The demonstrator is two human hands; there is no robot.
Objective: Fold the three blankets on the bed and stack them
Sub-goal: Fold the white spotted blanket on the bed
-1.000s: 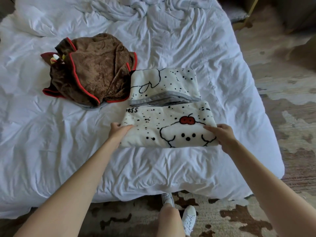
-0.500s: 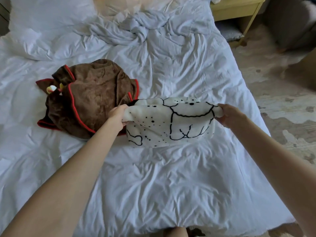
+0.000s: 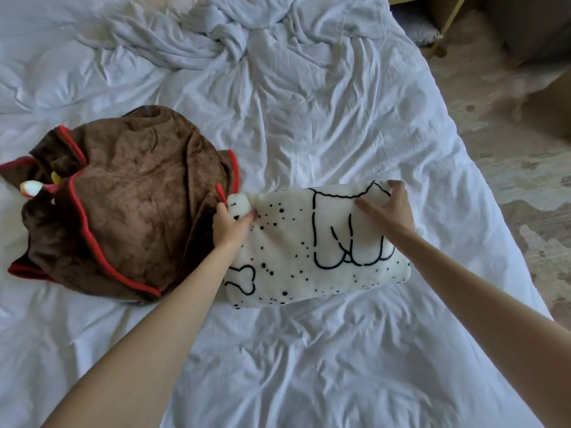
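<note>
A white blanket (image 3: 296, 251) with black dots, a bone and a cartoon outline lies folded into a thick rectangle on the bed (image 3: 309, 118). My left hand (image 3: 230, 222) grips its far left corner, fingers curled around the fold. My right hand (image 3: 387, 208) rests on its far right corner, fingers spread and hooked over the edge. A brown blanket with red trim (image 3: 123, 205) lies crumpled in a heap just left of the white one, touching it. A third blanket is not visible as a separate item.
The bed's white sheet is wrinkled, with bunched white bedding (image 3: 216, 41) at the far end. The bed's right edge drops to a patterned floor (image 3: 525, 180). A wooden furniture leg (image 3: 445, 29) stands at the upper right.
The near half of the white blanket has been folded away from me over the far half, making a thicker bundle. Both hands moved forward with it. The view shifted closer over the bed.
</note>
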